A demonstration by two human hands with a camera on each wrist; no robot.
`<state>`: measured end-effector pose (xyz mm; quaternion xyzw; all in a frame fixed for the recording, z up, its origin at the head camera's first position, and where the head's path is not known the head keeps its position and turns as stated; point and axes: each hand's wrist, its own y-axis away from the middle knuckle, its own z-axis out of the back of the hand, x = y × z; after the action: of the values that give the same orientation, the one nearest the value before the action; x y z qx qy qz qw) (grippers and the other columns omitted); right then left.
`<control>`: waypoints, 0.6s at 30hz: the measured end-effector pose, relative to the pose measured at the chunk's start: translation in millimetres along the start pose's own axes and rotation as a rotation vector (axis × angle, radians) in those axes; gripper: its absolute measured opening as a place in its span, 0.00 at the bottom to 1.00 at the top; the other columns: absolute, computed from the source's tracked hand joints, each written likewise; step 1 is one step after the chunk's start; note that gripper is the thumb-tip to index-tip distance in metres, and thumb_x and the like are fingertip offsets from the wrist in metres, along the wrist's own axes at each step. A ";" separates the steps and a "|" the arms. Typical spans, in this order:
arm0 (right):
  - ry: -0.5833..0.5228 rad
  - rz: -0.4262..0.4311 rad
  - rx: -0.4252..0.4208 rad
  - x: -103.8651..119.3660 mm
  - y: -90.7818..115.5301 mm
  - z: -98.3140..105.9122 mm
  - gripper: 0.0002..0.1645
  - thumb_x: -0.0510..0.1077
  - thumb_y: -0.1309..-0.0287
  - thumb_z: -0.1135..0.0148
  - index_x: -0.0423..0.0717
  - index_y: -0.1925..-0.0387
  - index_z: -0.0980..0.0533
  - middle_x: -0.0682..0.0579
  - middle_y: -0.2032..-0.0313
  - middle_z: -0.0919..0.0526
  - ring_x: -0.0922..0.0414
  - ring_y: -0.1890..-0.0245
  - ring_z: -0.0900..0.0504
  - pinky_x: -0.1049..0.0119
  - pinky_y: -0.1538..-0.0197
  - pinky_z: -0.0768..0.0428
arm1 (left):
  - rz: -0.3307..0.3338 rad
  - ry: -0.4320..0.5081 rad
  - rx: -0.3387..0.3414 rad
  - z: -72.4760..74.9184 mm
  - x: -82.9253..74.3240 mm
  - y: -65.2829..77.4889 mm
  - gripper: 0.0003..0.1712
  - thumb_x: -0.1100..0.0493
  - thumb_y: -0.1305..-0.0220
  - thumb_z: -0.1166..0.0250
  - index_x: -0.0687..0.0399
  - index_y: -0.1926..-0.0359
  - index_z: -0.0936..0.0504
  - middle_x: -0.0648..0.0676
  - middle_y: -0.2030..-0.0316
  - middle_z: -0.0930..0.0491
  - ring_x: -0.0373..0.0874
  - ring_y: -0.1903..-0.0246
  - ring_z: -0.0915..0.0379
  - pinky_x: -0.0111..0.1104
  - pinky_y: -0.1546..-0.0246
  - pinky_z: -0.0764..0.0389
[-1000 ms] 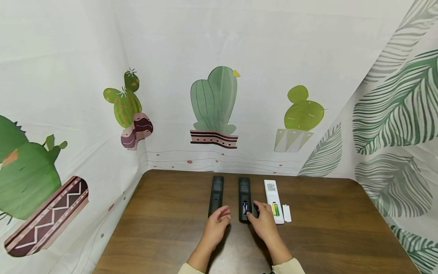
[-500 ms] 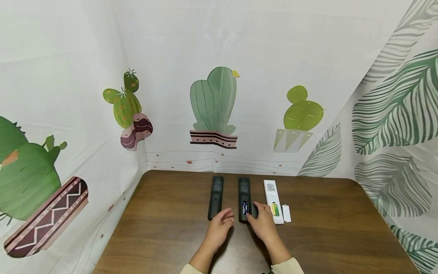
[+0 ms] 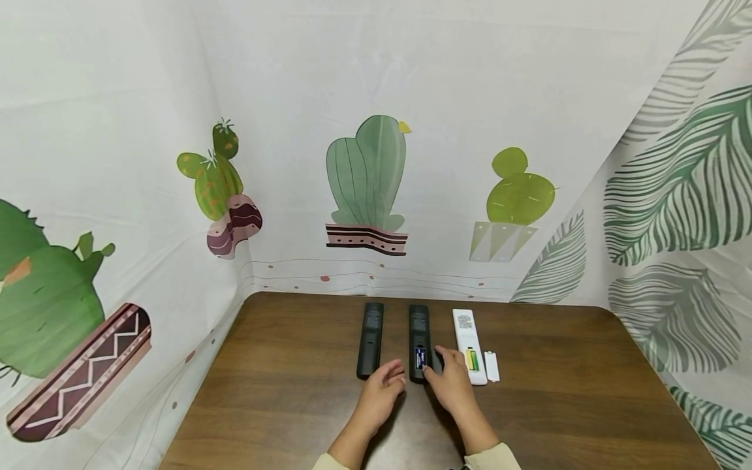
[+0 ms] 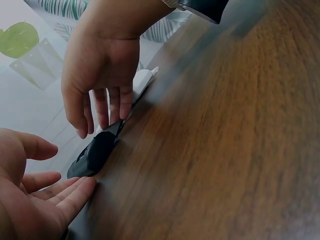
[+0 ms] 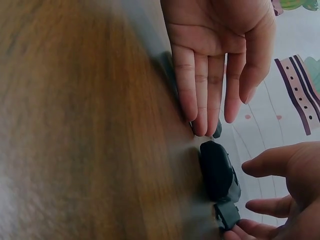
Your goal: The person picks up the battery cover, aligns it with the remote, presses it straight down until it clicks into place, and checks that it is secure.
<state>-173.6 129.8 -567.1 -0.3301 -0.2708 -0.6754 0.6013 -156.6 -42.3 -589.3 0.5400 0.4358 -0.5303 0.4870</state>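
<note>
The middle black remote control (image 3: 419,323) lies back side up on the table, with blue batteries (image 3: 420,358) showing in its bay. My right hand (image 3: 454,384) is at its right side, thumb over its near end. The fingertips touch a small black battery cover (image 5: 227,215) beside the remote; the thumb stays off the cover. My left hand (image 3: 378,393) holds nothing, palm turned towards the remote. In the left wrist view, its fingers (image 4: 75,195) reach close to the remote's near end; contact cannot be told.
To the left lies another black remote (image 3: 370,339), its back covered. On the right is a white remote (image 3: 467,329) with yellow-green batteries (image 3: 473,360) in its bay. A white battery cover (image 3: 492,366) lies beside it. The brown table (image 3: 564,385) meets a printed cloth behind.
My left hand has moved right, from the left remote's near end towards the middle remote. My right hand stays at the middle remote and the black cover.
</note>
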 end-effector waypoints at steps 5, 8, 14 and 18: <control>-0.027 -0.004 0.003 -0.2 -0.8 0.3 0.34 0.42 0.40 0.34 0.31 0.35 0.30 0.28 0.38 0.31 0.36 0.43 0.23 0.42 0.39 0.24 | 0.011 -0.011 -0.001 -1.2 -2.3 0.1 0.30 0.64 0.34 0.39 0.70 0.33 0.30 0.70 0.40 0.22 0.59 0.40 0.22 0.34 0.44 0.17; -0.040 -0.003 0.008 -0.8 -1.6 -0.1 0.34 0.42 0.40 0.34 0.31 0.35 0.29 0.28 0.39 0.31 0.38 0.44 0.22 0.43 0.40 0.23 | 0.018 0.011 0.006 -2.5 -2.0 -0.3 0.30 0.64 0.33 0.39 0.70 0.32 0.31 0.70 0.39 0.23 0.59 0.39 0.23 0.34 0.44 0.17; -0.041 -0.006 0.035 -2.4 -1.8 -1.7 0.32 0.42 0.38 0.36 0.34 0.35 0.29 0.29 0.38 0.30 0.37 0.42 0.23 0.42 0.39 0.24 | 0.002 0.033 0.020 -4.9 0.2 -0.9 0.30 0.65 0.32 0.40 0.72 0.32 0.31 0.72 0.39 0.24 0.61 0.39 0.23 0.34 0.45 0.17; -0.029 0.019 0.036 -3.0 -2.9 -3.4 0.30 0.41 0.37 0.37 0.35 0.36 0.28 0.30 0.39 0.27 0.37 0.41 0.23 0.41 0.38 0.25 | -0.002 0.011 0.015 -5.7 0.2 -1.1 0.29 0.64 0.32 0.40 0.72 0.32 0.31 0.71 0.38 0.24 0.60 0.40 0.22 0.35 0.47 0.16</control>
<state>-176.6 129.4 -571.5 -0.3315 -0.2885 -0.6598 0.6096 -156.9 -36.5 -589.8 0.5463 0.4350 -0.5309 0.4801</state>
